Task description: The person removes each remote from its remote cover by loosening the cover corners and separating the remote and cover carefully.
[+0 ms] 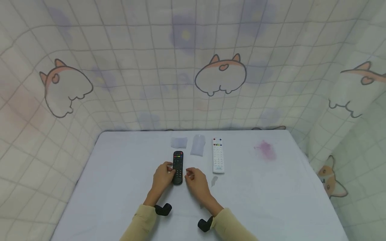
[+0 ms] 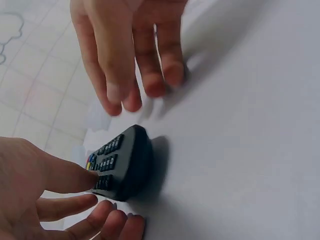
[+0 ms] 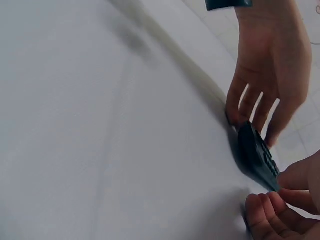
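Observation:
A black remote control [image 1: 178, 167] with coloured keys near its top lies lengthwise on the white table. At its left side is my left hand [image 1: 162, 175], the thumb over the keys along the edge and the other fingers bent close beside it. My right hand [image 1: 197, 184] is just off the remote's right side, its fingers loosely bent and nothing in them. In the left wrist view, the remote's lower end [image 2: 137, 160] faces the camera between both hands. The right wrist view shows the remote [image 3: 257, 155] between the two hands too.
A white remote control [image 1: 218, 155] lies to the right of the black one. Beyond the black remote are two pale translucent pieces, one short [image 1: 179, 142] and one longer [image 1: 197, 145]. The table [image 1: 120, 187] has a pink stain [image 1: 266, 149]. Patterned fabric [image 1: 181, 110] hangs behind it.

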`<state>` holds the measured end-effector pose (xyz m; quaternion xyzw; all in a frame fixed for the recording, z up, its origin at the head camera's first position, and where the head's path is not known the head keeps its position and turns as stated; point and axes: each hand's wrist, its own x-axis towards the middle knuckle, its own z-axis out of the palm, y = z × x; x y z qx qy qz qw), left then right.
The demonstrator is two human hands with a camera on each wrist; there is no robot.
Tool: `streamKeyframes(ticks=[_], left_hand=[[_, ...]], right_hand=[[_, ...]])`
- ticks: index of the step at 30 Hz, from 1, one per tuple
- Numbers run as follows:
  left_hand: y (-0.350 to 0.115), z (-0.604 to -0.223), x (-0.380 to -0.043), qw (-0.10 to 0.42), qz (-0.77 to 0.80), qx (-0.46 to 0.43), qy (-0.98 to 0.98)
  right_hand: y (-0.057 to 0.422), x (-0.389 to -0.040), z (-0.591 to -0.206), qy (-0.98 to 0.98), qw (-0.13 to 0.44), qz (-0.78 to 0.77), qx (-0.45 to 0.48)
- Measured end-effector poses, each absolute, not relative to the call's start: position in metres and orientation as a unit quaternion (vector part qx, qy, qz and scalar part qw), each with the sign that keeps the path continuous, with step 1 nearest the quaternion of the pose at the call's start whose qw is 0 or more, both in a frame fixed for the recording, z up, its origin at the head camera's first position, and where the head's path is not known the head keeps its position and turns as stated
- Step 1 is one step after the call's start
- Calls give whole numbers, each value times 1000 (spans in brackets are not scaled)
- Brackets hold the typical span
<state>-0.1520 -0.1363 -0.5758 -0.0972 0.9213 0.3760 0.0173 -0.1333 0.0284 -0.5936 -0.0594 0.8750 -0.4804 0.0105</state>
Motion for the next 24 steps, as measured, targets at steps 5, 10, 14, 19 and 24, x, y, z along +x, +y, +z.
streamKeyframes(ticks=[5,10,14,19,24], left_hand=[[-148,-572,-131,22,337,-74,938],[-157,-566,-113,26,317,-44,947],[-167,-561,-101,25,295,-20,955],[-186,-556,-93,6,218,14,976],[-213,-553,-91,-32,138,61,988]], right_hand=[[44,-115,-584,882,21,-464,-84],[65,-99,-576,889,26,-443,-116],[86,-88,-573,898,33,-419,-129],[118,-75,-573,915,33,-382,-127],[156,-66,-572,934,37,-344,-88]])
